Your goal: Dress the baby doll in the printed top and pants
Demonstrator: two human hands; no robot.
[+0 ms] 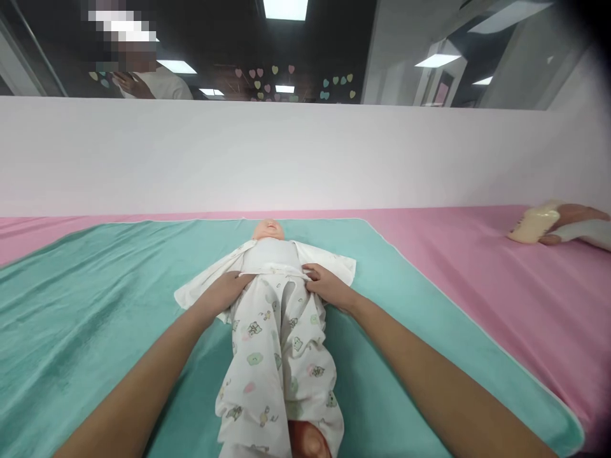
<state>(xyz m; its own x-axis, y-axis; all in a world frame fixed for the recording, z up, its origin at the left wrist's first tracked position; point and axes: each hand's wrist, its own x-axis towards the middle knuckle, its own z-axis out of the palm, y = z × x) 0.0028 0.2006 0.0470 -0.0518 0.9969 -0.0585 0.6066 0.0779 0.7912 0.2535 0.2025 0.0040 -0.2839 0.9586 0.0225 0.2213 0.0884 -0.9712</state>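
Note:
A baby doll (pixel 268 230) lies on its back on a teal mat (pixel 95 305), head away from me. It wears white printed trousers (pixel 277 356) and lies on an open white top (pixel 329 262). My left hand (pixel 223 291) grips the trousers' waistband at the doll's left-side hip as I see it. At the other hip my right hand (pixel 327 284) pinches the waistband, fingers closed on the cloth. A bare doll foot (pixel 308 440) shows at the bottom edge.
The mat lies on a pink sheet (pixel 501 286). At the far right another person's hand (pixel 573 219) holds a cream bottle (pixel 533 226). A white partition (pixel 286 152) runs behind; a person (pixel 143 79) stands beyond it.

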